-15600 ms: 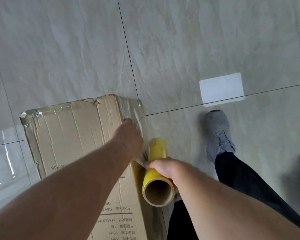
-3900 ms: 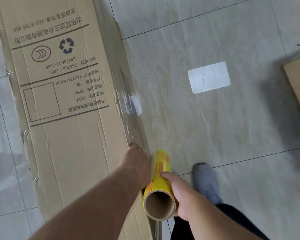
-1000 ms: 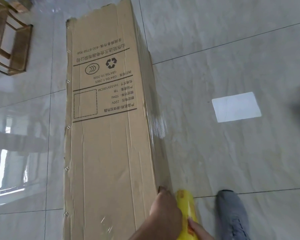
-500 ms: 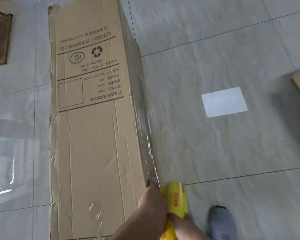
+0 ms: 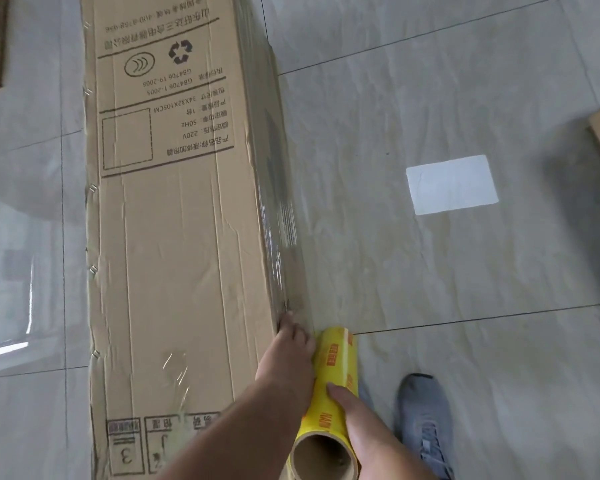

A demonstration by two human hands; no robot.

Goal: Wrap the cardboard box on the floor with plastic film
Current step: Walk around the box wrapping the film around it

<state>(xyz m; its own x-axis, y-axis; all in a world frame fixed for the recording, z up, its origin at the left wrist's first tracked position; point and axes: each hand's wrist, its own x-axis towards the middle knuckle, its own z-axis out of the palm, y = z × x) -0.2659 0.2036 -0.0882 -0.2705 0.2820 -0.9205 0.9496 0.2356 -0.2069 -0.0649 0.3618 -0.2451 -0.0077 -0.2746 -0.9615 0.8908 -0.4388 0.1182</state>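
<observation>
Long cardboard box (image 5: 174, 237) flat on tile floor (image 5: 430, 306), long axis running away from me. My left hand (image 5: 288, 355) flat on its right top edge, fingers out, pinning film (image 5: 278, 237). Right hand (image 5: 357, 414) curled round yellow roll (image 5: 333, 372), just right of box, core parallel. Film shiny, wrinkly; cardboard creased.

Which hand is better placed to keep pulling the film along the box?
Right. The right hand grips the yellow roll beside the box; the left hand rests at the box's edge on the film.
</observation>
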